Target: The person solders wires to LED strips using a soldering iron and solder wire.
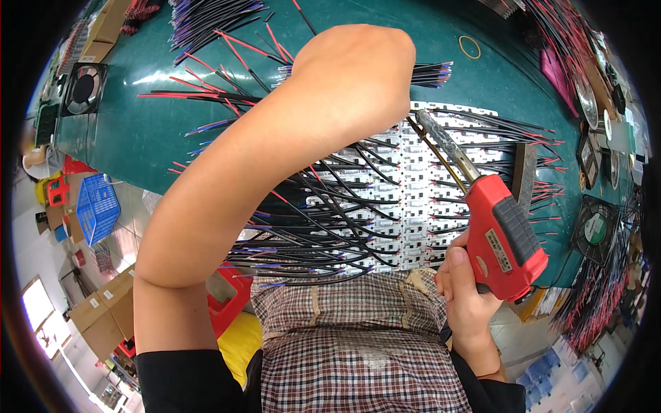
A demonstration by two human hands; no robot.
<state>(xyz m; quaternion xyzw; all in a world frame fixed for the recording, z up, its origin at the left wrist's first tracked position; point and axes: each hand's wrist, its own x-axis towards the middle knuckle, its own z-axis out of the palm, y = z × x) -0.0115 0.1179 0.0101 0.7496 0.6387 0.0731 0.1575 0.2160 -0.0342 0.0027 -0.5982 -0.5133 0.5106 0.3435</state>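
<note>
Closest to the head camera is the bare left forearm (227, 179), which bends across the wires lying to the left of the white circuit-board panel (415, 206). At its end, the left hand (361, 76) is above the far edge of this panel, with its back turned to the camera; its fingers are hidden, so I cannot tell if they hold something. The right hand (471, 296) is at the near right corner of the panel and grips a red soldering gun (499, 241). From this gun, a metal barrel (447, 141) and a thin brass-coloured tube (441, 155) reach over the panel, and their ends are near the left hand. Black wires with red and blue ends (344, 199) spread from the left side of the panel, and more black wires (523, 129) from its right side. Just right of the panel, a dark bar (524, 172) lies across these wires. Beyond the panel, a rubber band (469, 47) lies on the green table (138, 138). Well apart to the right of the panel is a black fan (593, 230). Nearer than the panel is a checked apron (358, 344).
</note>
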